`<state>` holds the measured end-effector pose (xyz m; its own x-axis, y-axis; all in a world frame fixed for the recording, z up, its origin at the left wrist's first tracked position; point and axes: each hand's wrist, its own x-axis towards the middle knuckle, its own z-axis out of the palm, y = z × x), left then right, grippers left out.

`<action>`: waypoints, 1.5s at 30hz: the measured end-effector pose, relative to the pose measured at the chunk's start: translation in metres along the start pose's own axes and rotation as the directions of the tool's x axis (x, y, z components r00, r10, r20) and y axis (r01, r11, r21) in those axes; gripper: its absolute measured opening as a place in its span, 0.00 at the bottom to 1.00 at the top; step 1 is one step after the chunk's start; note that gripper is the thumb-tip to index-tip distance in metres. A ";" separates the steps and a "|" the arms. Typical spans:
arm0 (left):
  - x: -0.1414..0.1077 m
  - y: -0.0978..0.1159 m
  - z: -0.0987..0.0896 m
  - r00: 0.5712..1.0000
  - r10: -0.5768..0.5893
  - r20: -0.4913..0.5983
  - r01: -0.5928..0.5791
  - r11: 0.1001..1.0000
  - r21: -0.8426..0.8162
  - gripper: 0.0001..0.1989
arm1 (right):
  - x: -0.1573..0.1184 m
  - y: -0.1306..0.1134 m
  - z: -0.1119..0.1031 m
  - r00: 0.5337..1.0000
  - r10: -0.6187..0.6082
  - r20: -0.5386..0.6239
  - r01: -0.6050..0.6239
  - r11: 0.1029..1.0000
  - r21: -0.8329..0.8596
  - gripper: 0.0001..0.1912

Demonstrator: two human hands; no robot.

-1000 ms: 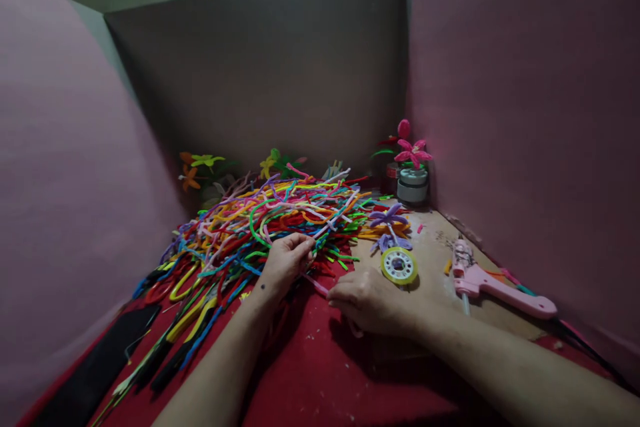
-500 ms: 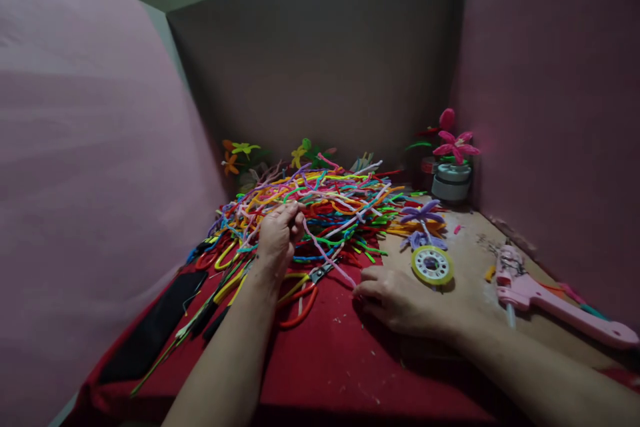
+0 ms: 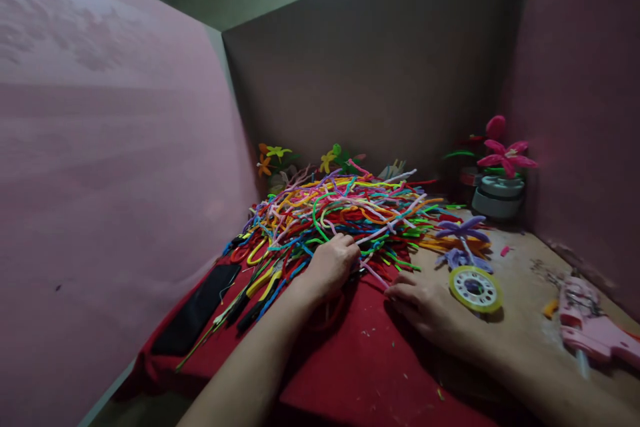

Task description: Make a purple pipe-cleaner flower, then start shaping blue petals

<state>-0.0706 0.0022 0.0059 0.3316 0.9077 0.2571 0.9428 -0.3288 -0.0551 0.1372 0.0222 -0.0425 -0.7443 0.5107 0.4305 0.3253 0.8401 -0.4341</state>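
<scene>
A pale pink pipe cleaner (image 3: 375,276) runs in a short slanting line between my two hands, low over the red cloth (image 3: 370,360). My left hand (image 3: 334,261) is closed at its upper end, with the fingertips partly hidden from view. The lower end is pinched by the fingers of my right hand (image 3: 420,307), which rests close to the cloth. Under my left hand lie red-handled scissors (image 3: 327,323), mostly covered and in shadow. Just beyond my left hand rises a big tangled heap of coloured pipe cleaners (image 3: 345,203).
Left of the heap are a black phone (image 3: 197,310) and yellow-handled pliers (image 3: 265,283). To the right stand a purple pipe-cleaner flower (image 3: 463,230), a yellow-rimmed wheel (image 3: 475,289), a pink glue gun (image 3: 585,327) and a grey pot (image 3: 497,199) with a pink flower. Walls enclose both sides.
My left hand has come down towards the cloth and over the scissors, so less of the pink pipe cleaner shows between my hands. The whole view has turned left.
</scene>
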 end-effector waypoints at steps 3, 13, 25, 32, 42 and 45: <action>-0.002 0.000 -0.003 0.999 0.027 -0.042 -0.023 0.996 0.092 0.08 | 0.001 -0.003 -0.004 0.997 0.031 -0.067 -0.029 0.999 0.025 0.11; 0.028 -0.040 -0.021 0.968 -0.170 -0.185 0.194 0.974 0.121 0.10 | 0.002 -0.006 -0.011 0.954 0.010 -0.301 0.012 0.997 0.072 0.12; 0.076 -0.089 -0.004 0.936 -0.294 -0.193 0.316 0.944 0.091 0.10 | 0.003 -0.007 -0.011 0.971 0.046 -0.236 -0.016 0.992 0.129 0.11; 0.109 -0.109 -0.008 0.908 -0.395 -0.141 0.404 0.914 0.044 0.09 | 0.003 -0.007 -0.010 0.974 0.037 -0.221 -0.004 0.989 0.146 0.11; 0.134 -0.136 -0.013 0.860 -0.508 -0.054 0.511 0.856 0.085 0.16 | 0.001 -0.009 -0.010 0.979 0.061 -0.197 -0.027 0.986 0.167 0.11; 0.135 -0.135 -0.015 0.865 -0.494 -0.085 0.501 0.860 0.099 0.15 | 0.001 -0.008 -0.009 0.977 0.062 -0.203 -0.026 0.985 0.172 0.11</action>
<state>-0.1537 0.1652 0.0629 -0.1820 0.9258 0.3312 0.9802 0.1976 -0.0137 0.1391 0.0175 -0.0310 -0.5891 0.5880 0.5543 0.2397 0.7823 -0.5750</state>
